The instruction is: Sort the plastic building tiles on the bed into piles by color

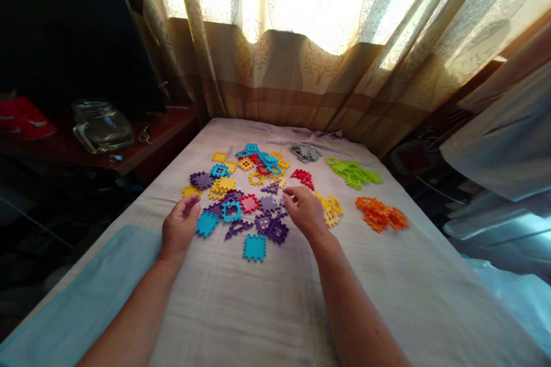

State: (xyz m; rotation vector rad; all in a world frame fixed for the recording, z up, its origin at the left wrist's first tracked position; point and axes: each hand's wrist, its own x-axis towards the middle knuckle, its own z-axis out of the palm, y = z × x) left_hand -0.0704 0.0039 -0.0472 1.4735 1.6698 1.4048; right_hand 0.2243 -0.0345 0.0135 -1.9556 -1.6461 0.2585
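My left hand hovers at the left side of a mixed pile of plastic interlocking tiles, fingers curled in and nothing visible in them. Beside it lie a blue square tile and a yellow tile. At the pile's right edge my right hand has thumb and fingertips closed together; whatever they may hold is too small to make out. Purple tiles lie partly under that hand. In the middle are a red square tile and a blue frame tile. A blue square tile lies nearest me.
Separate heaps of grey, green, orange, yellow and red tiles lie on the sheet-covered surface. A light blue cloth is at left. A glass jug stands on the side table.
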